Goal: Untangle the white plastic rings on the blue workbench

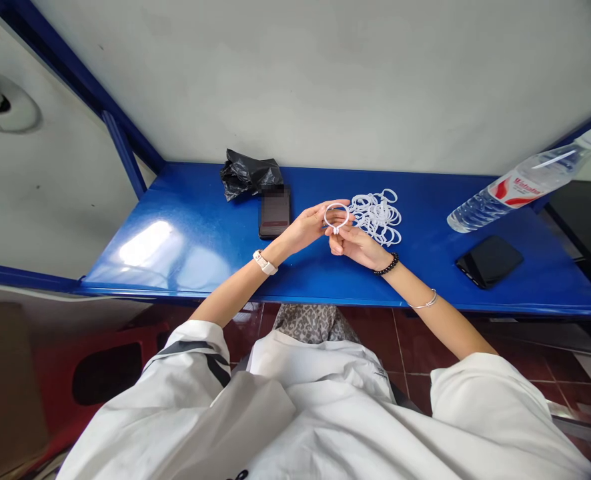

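A white ring (326,223) with a small knob at its lower side, like a curtain ring, is held up between my two hands above the table. My left hand (303,229) is closed on the ring's left side, fingers reaching behind it. The fingers of my right hand (359,245) pinch it near the knob at the bottom. Just behind and to the right of my right hand, a loose pile of similar white rings (383,212) lies on the blue table (215,220).
A crumpled black plastic bag (250,173) and a dark flat box-like object (275,217) lie left of the pile. To the right are a black phone (490,260) and a tilted-looking water bottle (520,183). A wall (325,87) stands behind the table.
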A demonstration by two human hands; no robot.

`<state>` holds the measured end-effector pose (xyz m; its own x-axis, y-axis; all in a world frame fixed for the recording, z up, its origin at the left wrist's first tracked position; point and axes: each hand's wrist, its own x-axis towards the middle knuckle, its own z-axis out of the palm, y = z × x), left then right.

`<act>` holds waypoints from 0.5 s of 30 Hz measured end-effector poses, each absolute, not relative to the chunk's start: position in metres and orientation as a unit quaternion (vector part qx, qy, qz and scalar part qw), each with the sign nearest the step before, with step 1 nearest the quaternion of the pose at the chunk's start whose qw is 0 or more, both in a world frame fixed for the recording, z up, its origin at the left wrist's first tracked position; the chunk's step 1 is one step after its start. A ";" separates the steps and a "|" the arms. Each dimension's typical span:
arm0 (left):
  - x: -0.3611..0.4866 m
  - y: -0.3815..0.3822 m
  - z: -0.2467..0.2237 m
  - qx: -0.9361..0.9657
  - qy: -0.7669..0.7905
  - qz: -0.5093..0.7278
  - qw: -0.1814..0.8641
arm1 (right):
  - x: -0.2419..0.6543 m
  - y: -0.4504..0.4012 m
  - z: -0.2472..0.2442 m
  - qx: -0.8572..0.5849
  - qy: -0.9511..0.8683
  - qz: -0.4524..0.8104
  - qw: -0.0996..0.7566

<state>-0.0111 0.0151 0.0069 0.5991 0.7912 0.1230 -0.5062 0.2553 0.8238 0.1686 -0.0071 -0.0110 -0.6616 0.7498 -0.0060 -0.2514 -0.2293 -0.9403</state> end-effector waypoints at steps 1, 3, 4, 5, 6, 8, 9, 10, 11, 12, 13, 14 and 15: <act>-0.011 0.015 0.007 0.437 0.167 0.417 0.779 | 0.169 -0.007 -0.012 -0.235 -0.513 0.754 0.337; -0.010 0.014 0.007 0.426 0.180 0.413 0.784 | 0.168 -0.006 -0.014 -0.226 -0.495 0.767 0.340; -0.009 0.014 0.007 0.424 0.183 0.412 0.786 | 0.167 -0.007 -0.014 -0.223 -0.488 0.772 0.340; -0.009 0.013 0.007 0.423 0.183 0.413 0.785 | 0.166 -0.007 -0.014 -0.222 -0.482 0.777 0.338; -0.009 0.013 0.007 0.425 0.182 0.413 0.785 | 0.165 -0.008 -0.013 -0.222 -0.478 0.781 0.336; -0.009 0.012 0.007 0.433 0.172 0.410 0.784 | 0.163 -0.009 -0.012 -0.221 -0.470 0.789 0.330; -0.009 0.012 0.007 0.438 0.167 0.407 0.784 | 0.161 -0.010 -0.011 -0.217 -0.466 0.794 0.327; -0.009 0.012 0.008 0.442 0.163 0.403 0.785 | 0.160 -0.011 -0.011 -0.210 -0.462 0.799 0.324; -0.009 0.011 0.008 0.444 0.163 0.400 0.785 | 0.160 -0.012 -0.010 -0.201 -0.458 0.803 0.324; -0.008 0.011 0.008 0.444 0.164 0.398 0.786 | 0.159 -0.012 -0.011 -0.192 -0.456 0.806 0.324; -0.008 0.011 0.009 0.443 0.168 0.398 0.786 | 0.158 -0.013 -0.011 -0.186 -0.454 0.808 0.326; -0.008 0.011 0.009 0.441 0.173 0.398 0.786 | 0.158 -0.013 -0.012 -0.184 -0.454 0.808 0.328; -0.008 0.011 0.009 0.438 0.177 0.399 0.786 | 0.158 -0.013 -0.013 -0.186 -0.456 0.806 0.329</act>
<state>-0.0077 0.0106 0.0092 0.6192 0.7820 0.0719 -0.4722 0.2976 0.8298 0.1579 -0.0127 -0.0127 -0.7141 0.7001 0.0008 -0.3611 -0.3674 -0.8571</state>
